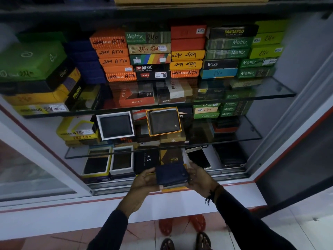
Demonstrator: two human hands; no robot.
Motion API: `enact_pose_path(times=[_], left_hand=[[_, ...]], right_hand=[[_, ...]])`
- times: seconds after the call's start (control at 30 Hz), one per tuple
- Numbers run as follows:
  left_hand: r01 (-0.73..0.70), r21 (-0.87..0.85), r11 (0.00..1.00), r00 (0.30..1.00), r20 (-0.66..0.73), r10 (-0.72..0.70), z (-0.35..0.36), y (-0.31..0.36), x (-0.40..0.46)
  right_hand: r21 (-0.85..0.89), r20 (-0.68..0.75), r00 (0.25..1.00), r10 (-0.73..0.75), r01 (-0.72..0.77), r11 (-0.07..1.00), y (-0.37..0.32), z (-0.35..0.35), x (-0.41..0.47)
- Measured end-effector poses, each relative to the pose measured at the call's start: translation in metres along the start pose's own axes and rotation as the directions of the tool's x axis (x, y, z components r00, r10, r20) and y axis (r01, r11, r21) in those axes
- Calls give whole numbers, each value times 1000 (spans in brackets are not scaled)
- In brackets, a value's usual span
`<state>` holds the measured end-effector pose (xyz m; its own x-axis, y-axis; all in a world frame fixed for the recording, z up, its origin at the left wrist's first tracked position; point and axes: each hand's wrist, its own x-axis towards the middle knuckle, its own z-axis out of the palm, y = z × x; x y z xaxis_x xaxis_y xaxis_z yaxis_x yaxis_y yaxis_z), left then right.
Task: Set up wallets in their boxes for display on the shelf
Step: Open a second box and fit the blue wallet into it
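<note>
I hold a dark blue wallet (171, 174) with a small stud between both hands, low in front of the cabinet's bottom shelf. My left hand (144, 181) grips its left edge, my right hand (199, 175) its right edge. A yellow box edge (173, 189) shows just beneath the wallet. On the middle glass shelf a brown wallet sits propped in a yellow-rimmed box (164, 121), and a black wallet rests in a white-rimmed box (115, 125). On the bottom shelf, open boxes (97, 162) (122, 160) hold dark wallets.
Stacks of closed wallet boxes (149, 55) fill the top glass shelf (281, 91). Black and yellow boxes (158, 157) stand behind my hands. A sliding glass door (27, 168) is at left, a door frame (292, 138) at right. My feet (185, 240) stand below on a tiled floor.
</note>
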<state>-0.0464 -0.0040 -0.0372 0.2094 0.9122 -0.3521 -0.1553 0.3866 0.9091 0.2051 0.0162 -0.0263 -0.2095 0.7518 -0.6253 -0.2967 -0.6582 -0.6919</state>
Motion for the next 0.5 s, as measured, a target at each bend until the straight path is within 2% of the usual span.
enact_pose_path(times=[0.07, 0.13, 0.23, 0.3, 0.4, 0.5], left_hand=[[17, 92, 996, 998, -63, -11, 10, 4, 4], [25, 177, 984, 995, -101, -7, 25, 10, 9], [27, 293, 956, 996, -86, -2, 43, 13, 20], [37, 332, 943, 995, -98, -4, 51, 12, 26], [34, 270, 962, 979, -204, 23, 56, 7, 32], [-33, 318, 948, 945, -298, 133, 51, -2, 33]], right_hand=[[-161, -21, 999, -33, 29, 987, -2, -6, 4], [-285, -127, 985, -113, 73, 956, -5, -4, 13], [-394, -318, 920, -231, 94, 914, -9, -1, 22], [-497, -376, 878, -296, 79, 864, -11, 1, 26], [-546, -387, 865, -318, 62, 835, -15, 4, 27], [-429, -242, 922, -301, 177, 886, -22, -3, 19]])
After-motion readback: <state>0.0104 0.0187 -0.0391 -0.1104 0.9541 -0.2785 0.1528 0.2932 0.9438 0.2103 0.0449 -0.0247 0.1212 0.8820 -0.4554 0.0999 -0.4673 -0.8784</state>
